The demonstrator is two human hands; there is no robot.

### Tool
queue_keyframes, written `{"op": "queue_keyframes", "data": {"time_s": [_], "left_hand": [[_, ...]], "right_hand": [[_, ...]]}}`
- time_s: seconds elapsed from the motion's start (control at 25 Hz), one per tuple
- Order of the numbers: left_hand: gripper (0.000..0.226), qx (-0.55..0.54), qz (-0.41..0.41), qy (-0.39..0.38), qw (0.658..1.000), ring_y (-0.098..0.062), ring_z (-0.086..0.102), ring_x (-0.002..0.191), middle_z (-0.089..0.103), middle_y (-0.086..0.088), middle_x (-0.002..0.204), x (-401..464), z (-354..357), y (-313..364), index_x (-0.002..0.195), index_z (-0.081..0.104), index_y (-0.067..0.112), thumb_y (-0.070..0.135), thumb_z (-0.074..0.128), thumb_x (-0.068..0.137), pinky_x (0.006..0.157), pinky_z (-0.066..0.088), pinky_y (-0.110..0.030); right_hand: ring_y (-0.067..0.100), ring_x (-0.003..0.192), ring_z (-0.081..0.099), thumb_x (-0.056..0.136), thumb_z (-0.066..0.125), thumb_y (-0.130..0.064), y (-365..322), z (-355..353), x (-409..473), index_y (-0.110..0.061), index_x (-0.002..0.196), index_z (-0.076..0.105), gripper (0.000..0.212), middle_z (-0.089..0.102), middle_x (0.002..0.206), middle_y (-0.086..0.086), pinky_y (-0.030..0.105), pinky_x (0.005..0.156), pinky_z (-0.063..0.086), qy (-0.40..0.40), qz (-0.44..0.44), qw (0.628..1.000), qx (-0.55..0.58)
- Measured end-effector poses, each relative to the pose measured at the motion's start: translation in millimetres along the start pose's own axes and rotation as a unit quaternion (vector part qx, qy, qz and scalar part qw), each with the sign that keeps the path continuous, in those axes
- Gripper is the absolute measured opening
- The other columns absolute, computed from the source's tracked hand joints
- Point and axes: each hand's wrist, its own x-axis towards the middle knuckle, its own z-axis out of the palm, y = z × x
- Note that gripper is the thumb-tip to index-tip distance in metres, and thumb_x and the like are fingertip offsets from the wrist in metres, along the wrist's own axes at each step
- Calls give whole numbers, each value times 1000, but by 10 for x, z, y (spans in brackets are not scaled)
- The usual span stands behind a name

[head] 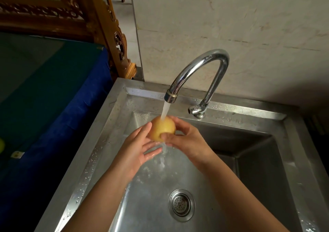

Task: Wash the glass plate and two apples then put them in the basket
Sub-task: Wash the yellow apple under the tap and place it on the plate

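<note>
A yellow apple (162,127) is under the running water of the chrome tap (201,71), above the steel sink (106,124). My right hand (187,139) grips the apple from the right, thumb and fingers wrapped on it. My left hand (137,151) touches its left side with the fingers spread and wet. A second yellow-green fruit (1,145) peeks in at the far left edge on the blue cloth. The glass plate and the basket are out of view.
The sink drain (181,205) lies below my arms. A table with a blue cloth (53,107) stands left of the sink. A carved wooden frame (110,32) rises behind it. A pale tiled wall (231,26) backs the tap.
</note>
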Motion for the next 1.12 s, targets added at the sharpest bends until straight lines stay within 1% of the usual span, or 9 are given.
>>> {"op": "queue_keyframes", "data": {"time_s": [0.12,0.2,0.32,0.4,0.52,0.68,0.92,1.04,1.12], "left_hand": [[44,-1,-14,-19,1000,-16,73,86,73,-8,100,-27,-20,28,106,61,21,34,69,65,61,58,-27],[48,-44,-18,-30,998,-19,71,94,64,-12,115,-51,-20,68,112,59,22,31,69,66,64,59,-30],[45,-63,-23,-46,997,-23,70,97,62,-13,119,-72,47,100,111,60,23,28,68,67,66,59,-35],[32,-13,10,-39,999,-23,69,97,62,-11,120,-64,133,71,102,62,27,20,69,71,68,59,-36],[41,132,109,37,985,-21,62,107,59,-8,122,-58,264,5,106,58,30,10,73,73,85,55,-39],[69,410,284,116,859,-5,51,112,52,7,124,-52,312,-75,125,50,26,20,80,63,90,48,-21],[45,162,158,46,973,-14,68,98,66,-3,114,-43,218,-106,111,61,31,22,76,70,78,59,-33],[32,-43,20,30,998,-16,65,103,63,-7,120,14,162,-127,112,62,18,19,66,80,73,59,-28],[22,-132,-36,34,990,-18,63,102,60,-8,118,42,156,-114,102,66,17,21,64,81,73,57,-29]], "right_hand": [[4,105,58,68,79,-9,-28,23,-35,-27,131,50,71,56,121,-9,18,87,53,10,-140,965,-224],[-7,107,54,68,78,-4,-7,37,-75,-31,130,48,74,52,119,-21,8,88,48,-2,-207,941,-266],[-7,113,53,70,76,0,39,6,-145,-37,124,47,72,51,118,-28,12,93,47,11,-247,936,-250],[1,115,56,72,71,5,72,-64,-178,-32,120,48,65,54,120,-21,19,94,49,10,-249,946,-208],[11,110,62,79,63,7,87,-130,-190,-17,120,51,50,63,120,1,28,93,53,-13,-163,987,9],[25,98,67,74,65,-20,106,-177,-117,-11,120,56,48,67,109,12,34,90,55,-20,-37,985,165],[24,93,69,80,65,-12,104,-42,-98,-11,106,61,27,68,106,13,30,75,60,5,-38,988,150],[19,90,67,85,61,-33,-55,-218,59,-14,99,60,23,67,105,11,30,75,59,140,4,990,-11],[21,92,65,86,59,-38,-181,-427,273,-15,89,57,23,64,96,7,38,85,55,256,43,966,3]]}}
